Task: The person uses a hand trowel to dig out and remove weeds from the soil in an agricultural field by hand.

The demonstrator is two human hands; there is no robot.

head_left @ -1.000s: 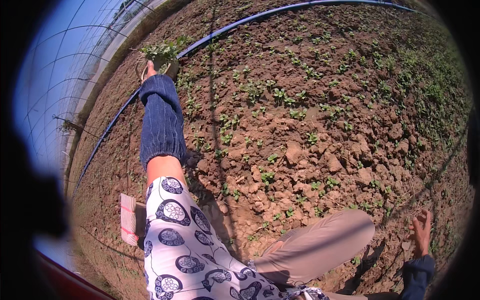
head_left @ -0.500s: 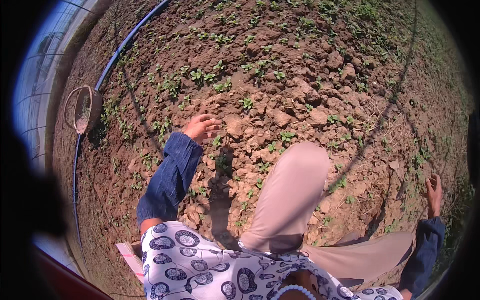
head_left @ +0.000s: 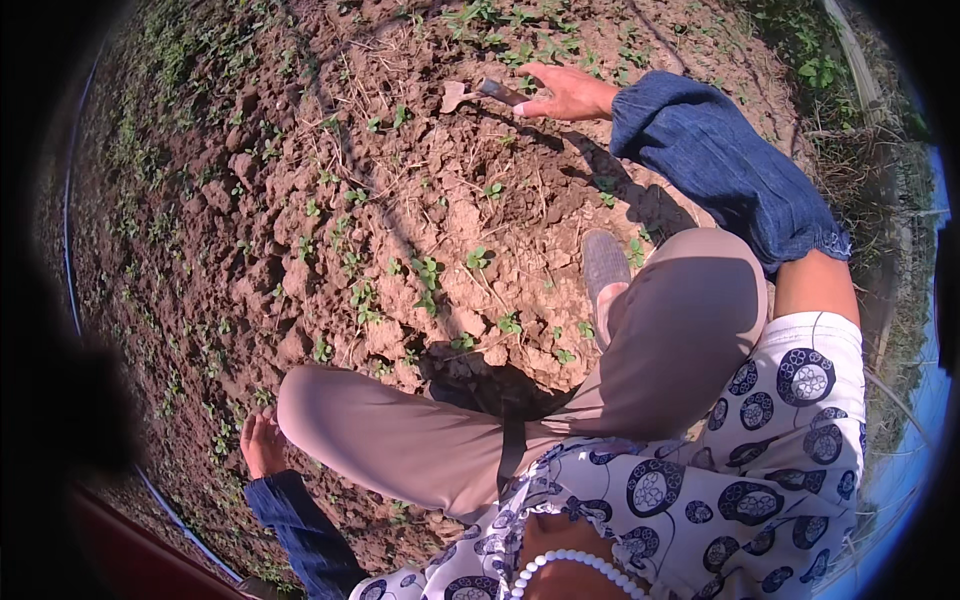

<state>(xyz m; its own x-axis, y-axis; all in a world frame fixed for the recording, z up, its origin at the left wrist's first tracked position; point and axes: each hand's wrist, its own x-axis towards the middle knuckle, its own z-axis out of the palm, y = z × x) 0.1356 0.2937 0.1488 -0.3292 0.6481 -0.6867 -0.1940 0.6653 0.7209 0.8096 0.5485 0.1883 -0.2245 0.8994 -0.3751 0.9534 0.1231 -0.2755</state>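
Note:
My right hand (head_left: 570, 93) is stretched out over the soil at the far right, thumb and fingers apart. Between them lies the end of the dark handle of a small trowel (head_left: 496, 91), whose pale blade points left; whether the thumb touches the handle I cannot tell. Beside my left knee, at the lower left, my left hand (head_left: 262, 442) hangs low with loosely bent fingers and holds nothing. Small green seedlings (head_left: 425, 272) grow in the cloddy brown soil (head_left: 400, 200) between and ahead of my knees.
A blue hose (head_left: 188, 530) runs along the left edge. On the right, a grassy border (head_left: 875, 200) edges the bed. My right shoe (head_left: 606, 268) rests on the soil close to several seedlings. Shadow lines cross the ground.
The view has swung to the right, and the basket on the left is out of sight. My right hand has come forward to the trowel; my left hand is now lower, beside the knee.

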